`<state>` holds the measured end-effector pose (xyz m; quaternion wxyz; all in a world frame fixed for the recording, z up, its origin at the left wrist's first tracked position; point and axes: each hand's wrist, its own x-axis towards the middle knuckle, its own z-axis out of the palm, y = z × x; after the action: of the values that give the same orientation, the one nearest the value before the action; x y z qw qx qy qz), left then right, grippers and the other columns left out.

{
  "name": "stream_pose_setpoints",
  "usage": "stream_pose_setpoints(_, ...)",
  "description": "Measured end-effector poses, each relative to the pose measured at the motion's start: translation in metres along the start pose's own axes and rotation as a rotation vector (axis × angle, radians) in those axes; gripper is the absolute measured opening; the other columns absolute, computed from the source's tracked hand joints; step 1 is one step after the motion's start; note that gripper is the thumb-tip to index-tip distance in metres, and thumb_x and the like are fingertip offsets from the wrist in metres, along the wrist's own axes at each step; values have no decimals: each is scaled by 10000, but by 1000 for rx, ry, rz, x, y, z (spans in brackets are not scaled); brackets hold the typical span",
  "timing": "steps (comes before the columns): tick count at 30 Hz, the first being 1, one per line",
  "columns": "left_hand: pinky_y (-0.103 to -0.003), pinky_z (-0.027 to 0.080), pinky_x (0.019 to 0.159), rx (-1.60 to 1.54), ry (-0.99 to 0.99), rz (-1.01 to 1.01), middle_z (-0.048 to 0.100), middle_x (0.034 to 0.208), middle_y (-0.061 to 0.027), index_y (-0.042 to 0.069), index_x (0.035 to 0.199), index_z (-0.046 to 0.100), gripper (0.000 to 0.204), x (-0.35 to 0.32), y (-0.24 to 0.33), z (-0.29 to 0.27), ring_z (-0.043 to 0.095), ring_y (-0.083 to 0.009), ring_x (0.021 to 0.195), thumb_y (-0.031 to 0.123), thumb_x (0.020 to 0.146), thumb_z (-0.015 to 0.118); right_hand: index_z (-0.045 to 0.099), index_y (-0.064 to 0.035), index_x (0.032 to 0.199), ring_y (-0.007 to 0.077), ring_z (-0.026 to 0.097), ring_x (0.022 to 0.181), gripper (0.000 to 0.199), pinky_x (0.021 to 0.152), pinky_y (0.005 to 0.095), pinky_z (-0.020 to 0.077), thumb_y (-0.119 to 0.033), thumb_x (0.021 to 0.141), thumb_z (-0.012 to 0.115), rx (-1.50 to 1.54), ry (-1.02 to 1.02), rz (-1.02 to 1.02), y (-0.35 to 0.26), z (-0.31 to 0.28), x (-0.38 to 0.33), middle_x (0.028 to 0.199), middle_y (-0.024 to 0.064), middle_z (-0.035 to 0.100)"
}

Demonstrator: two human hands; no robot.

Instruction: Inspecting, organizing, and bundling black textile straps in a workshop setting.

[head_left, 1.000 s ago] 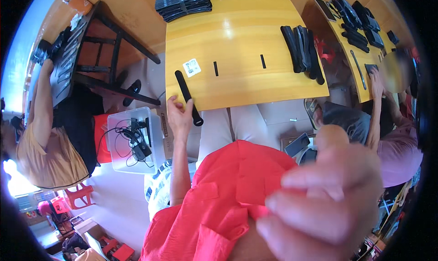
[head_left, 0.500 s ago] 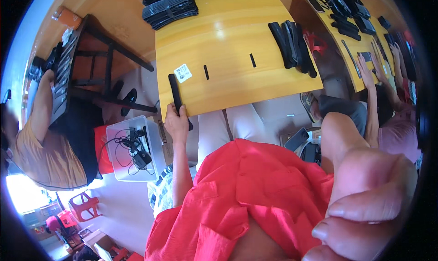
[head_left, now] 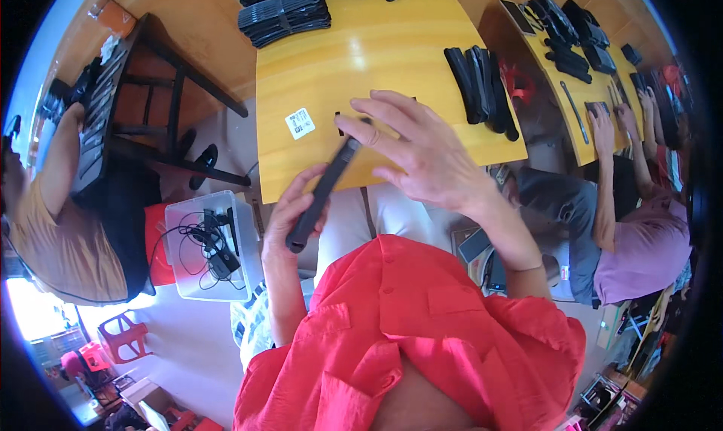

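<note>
The desk (head_left: 376,65) looks like wood with a smooth, varnished finish, its yellow grain catching a glossy highlight. The black strip (head_left: 324,194) appears matt and smooth, its material hard to tell. A white label (head_left: 299,123) looks like flat paper. The stacked black packs (head_left: 285,18) have a shiny, plastic-like sheen. The bin (head_left: 187,274) is translucent, smooth plastic; the red stool (head_left: 124,337) also seems plastic. The red shirt (head_left: 422,299) is soft, creased cloth.

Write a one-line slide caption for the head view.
Left hand grips a black strip at the yellow table; the right hand, spread open, overlaps the strip's far end.
</note>
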<state>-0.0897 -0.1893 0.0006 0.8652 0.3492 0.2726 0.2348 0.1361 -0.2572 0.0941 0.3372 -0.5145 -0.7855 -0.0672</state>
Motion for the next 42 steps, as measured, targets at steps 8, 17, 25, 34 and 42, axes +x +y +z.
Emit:
stream_pose_setpoints(8, -195, 428, 427, -452, -516, 31, 537, 764, -121, 32, 1313, 326, 487, 37, -7, 22, 538, -138, 545, 303, 918, 416, 455, -80, 1202, 242, 568, 771, 511, 693, 351, 461, -123, 743, 674, 309, -204, 428, 17, 42, -63, 838, 93, 577)
stream_pose_setpoints(17, -276, 442, 808, 147, 111, 141, 582, 937, -43, 32, 1076, 560, 252, 56, -42, 65, 551, -124, 868, 205, 903, 497, 398, -16, 1134, 117, 520, 851, 422, 694, 225, 420, -53, 774, 616, 654, -10, 697, -10, 61, -64, 981, 91, 533)
stream_pose_setpoints(25, -286, 523, 689, -44, 19, 87, 626, 907, -83, 57, 1047, 519, 260, 62, -20, 66, 634, -162, 739, 276, 926, 450, 599, -13, 1015, 146, 550, 887, 366, 660, 225, 484, -18, 669, 720, 702, 212, 640, 10, 21, -75, 969, 76, 546)
stream_pose_setpoints(34, -261, 516, 701, 54, -72, 42, 564, 896, -32, 16, 1129, 497, 340, 54, -21, 80, 600, -120, 788, 141, 833, 609, 637, 28, 927, 131, 584, 746, 291, 693, 223, 494, 80, 650, 706, 942, 91, 634, 13, 20, -81, 892, 82, 545)
stream_pose_setpoints(42, -226, 509, 631, 47, -80, 22, 589, 852, -31, 6, 1082, 527, 326, 55, -22, 84, 602, -107, 758, 106, 798, 650, 658, 31, 902, 142, 603, 752, 242, 703, 235, 521, 95, 671, 687, 1120, 102, 650, 18, 15, -84, 862, 75, 570)
